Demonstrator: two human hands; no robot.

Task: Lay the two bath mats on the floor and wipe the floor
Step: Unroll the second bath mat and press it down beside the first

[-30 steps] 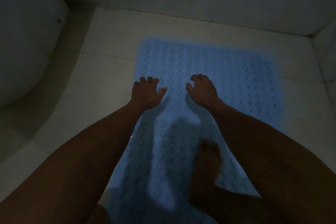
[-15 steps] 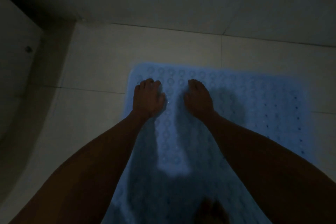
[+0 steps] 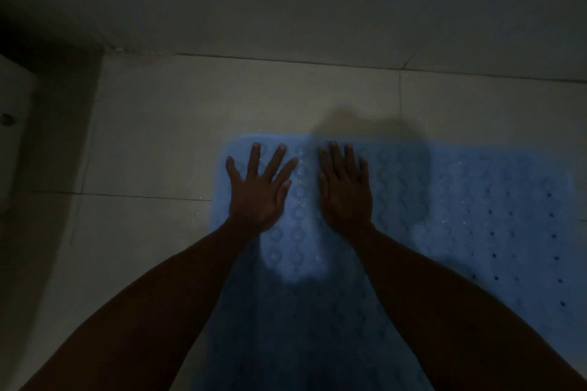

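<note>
**Blue bath mat, flat on tiled floor, both hands pressing**

- White fixture (image 3: 12,143): far left edge, dim, only partly in frame.
- Floor (image 3: 152,143): pale tiles with grout lines, meeting the wall (image 3: 317,3) at top.
- Left hand (image 3: 259,192): palm down near the mat's far left corner, fingers (image 3: 275,158) splayed and released, grasping nothing.
- Right hand (image 3: 346,194): just beside the left, palm down, fingers flat and together, grasping nothing.
- Bath mat (image 3: 476,216): blue, bubble-textured, perforated, lying flat on the floor centre to right, under both hands.
</note>
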